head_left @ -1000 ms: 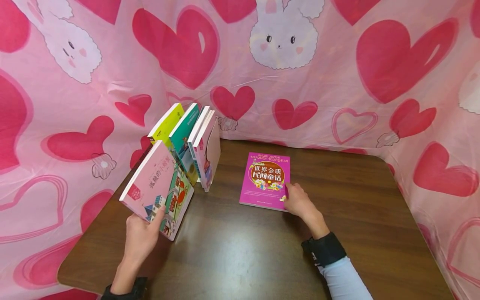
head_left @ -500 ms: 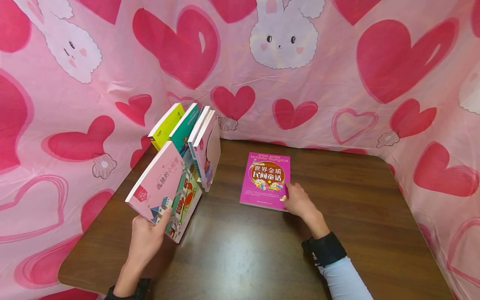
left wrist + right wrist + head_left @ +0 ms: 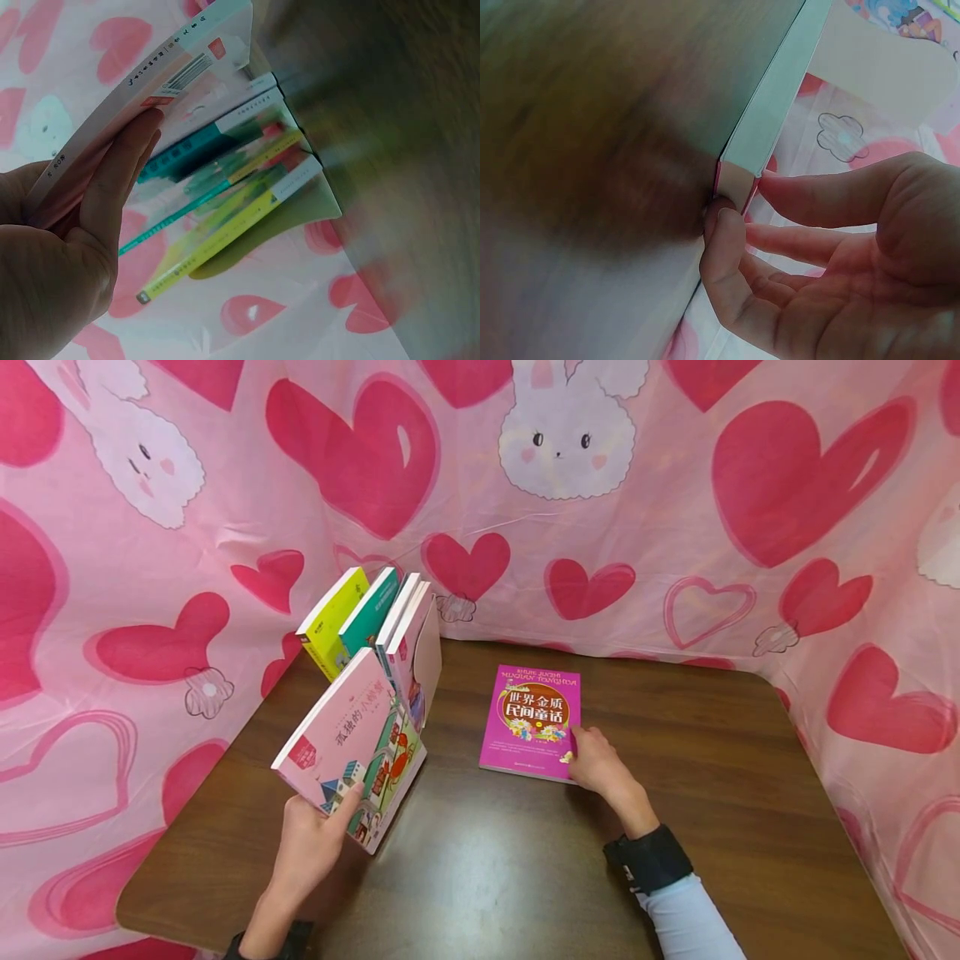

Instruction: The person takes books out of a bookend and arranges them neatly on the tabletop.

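Observation:
My left hand (image 3: 311, 843) grips a pink picture book (image 3: 341, 718) by its lower left corner, the thumb on its front cover. The book is tilted, in front of the upright books. In the left wrist view the fingers (image 3: 124, 172) press its back cover, below a barcode. My right hand (image 3: 603, 768) pinches the lower right edge of a magenta storybook (image 3: 528, 722) lying face up on the table. In the right wrist view the thumb (image 3: 825, 199) and a fingertip hold that book's corner, with its page block (image 3: 772, 97) showing.
Several books stand upright at the back left: a yellow-green book (image 3: 318, 631), a teal book (image 3: 367, 610) and pale pink ones (image 3: 405, 652), with a cream bookend (image 3: 431, 643) at their right. A pink heart-and-rabbit cloth (image 3: 480, 460) hangs around the brown wooden table (image 3: 712, 752).
My left hand has moved right with the pink book, which now covers more of the teal book and the lower row. The right hand and magenta storybook have stayed in place.

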{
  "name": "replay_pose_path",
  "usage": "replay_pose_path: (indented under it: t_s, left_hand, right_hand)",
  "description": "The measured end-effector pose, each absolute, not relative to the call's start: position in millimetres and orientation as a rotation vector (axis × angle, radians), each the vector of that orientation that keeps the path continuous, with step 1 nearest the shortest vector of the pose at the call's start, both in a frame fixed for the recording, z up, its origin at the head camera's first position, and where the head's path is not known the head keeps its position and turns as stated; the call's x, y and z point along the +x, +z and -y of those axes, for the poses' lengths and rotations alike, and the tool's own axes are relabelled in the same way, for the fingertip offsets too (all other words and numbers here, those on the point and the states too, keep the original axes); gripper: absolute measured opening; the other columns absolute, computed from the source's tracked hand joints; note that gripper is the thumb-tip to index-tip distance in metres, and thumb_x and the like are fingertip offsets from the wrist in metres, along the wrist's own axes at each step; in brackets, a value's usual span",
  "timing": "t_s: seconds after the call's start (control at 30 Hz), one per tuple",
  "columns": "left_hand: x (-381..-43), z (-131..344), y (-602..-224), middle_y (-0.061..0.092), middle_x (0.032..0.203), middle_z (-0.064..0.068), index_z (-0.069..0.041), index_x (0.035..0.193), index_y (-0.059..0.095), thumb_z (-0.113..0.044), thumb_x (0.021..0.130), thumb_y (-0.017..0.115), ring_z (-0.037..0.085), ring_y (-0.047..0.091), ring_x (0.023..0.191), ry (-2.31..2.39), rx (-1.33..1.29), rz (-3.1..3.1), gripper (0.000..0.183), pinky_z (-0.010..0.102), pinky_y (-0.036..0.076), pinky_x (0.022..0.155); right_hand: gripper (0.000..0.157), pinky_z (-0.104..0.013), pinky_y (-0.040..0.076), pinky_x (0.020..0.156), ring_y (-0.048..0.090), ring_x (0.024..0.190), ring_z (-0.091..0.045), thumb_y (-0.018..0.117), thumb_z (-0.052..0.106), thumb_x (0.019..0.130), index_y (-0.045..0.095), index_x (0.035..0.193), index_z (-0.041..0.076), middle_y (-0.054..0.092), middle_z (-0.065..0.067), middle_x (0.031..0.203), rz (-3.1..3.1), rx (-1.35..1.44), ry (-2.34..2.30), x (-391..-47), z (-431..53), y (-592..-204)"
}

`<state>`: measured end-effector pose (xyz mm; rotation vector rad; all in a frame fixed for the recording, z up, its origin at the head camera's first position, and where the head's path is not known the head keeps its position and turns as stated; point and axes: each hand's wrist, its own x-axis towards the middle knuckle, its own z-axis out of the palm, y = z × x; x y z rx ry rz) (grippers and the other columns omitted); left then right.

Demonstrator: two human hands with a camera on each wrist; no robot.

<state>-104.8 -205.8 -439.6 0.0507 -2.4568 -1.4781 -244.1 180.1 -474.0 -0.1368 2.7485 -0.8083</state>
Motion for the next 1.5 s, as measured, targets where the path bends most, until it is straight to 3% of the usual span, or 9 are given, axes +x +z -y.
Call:
replay_pose_path:
  t_s: [0.77,1.5]
  left_hand:
    - [-122,181,-443,0.066,0.137,0.023,-0.002,0.149,0.054,-0.011,0.102,0.071,0.044,0.069,0.116,-1.600,-0.073,2.472,0.051,0.063,0.057,0.090]
    - [-140,162,-441,0.065,0.142,0.016,-0.010,0.152,0.053,-0.016,0.102,0.073,0.041,0.068,0.120,-1.732,-0.178,2.454,0.054,0.060,0.057,0.092]
  right_hand:
    - [0.081,-0.061,0.046,0.101,0.051,0.118,-0.042,0.080,0.010,0.090,0.036,0.154,-0.014,0.048,-0.032,0.137,-2.715,-0.086,-0.811,-246,-180,-473]
    - [0.077,-0.058,0.047,0.099,0.052,0.115,-0.040,0.077,0.007,0.091,0.038,0.153,-0.015,0.050,-0.031,0.134,-2.727,-0.112,-0.809,-245,-180,-474]
